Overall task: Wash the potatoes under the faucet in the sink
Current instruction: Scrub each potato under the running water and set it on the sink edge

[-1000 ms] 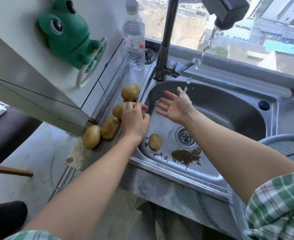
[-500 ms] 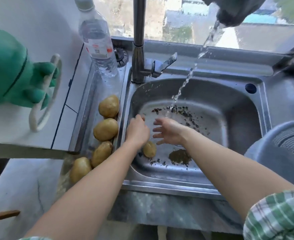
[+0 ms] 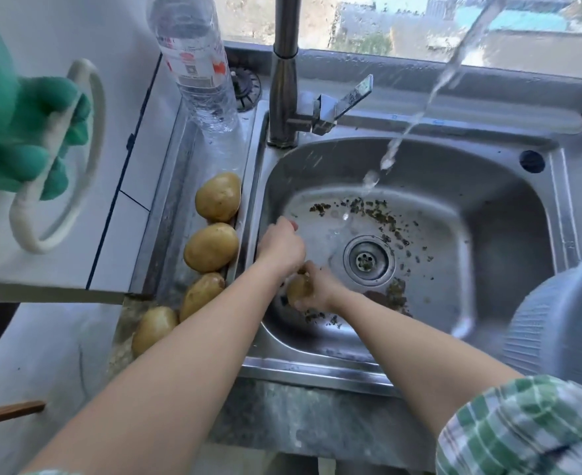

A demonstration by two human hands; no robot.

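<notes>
A small potato (image 3: 298, 290) lies low in the steel sink (image 3: 317, 368), near its front left wall, with my right hand (image 3: 320, 289) shut around it. My left hand (image 3: 281, 246) hangs just beyond it against the sink's left wall, fingers curled, nothing visible in it. Several more potatoes lie in a row on the left ledge, from the far one (image 3: 218, 197) to the near one (image 3: 154, 329). Water (image 3: 416, 121) runs in a slanted stream from the faucet (image 3: 284, 97) and lands behind the drain (image 3: 368, 260), away from both hands.
Dark bits of dirt (image 3: 378, 210) are scattered over the sink floor. A clear water bottle (image 3: 197, 63) stands at the back of the ledge. A green frog holder (image 3: 18, 132) sticks out from the left wall. A grey-blue basket (image 3: 564, 320) sits at the sink's right edge.
My left hand left the ledge potatoes and dropped into the sink. My right hand came out of the water stream, moved toward me and closed on the small potato. The view tilted down.
</notes>
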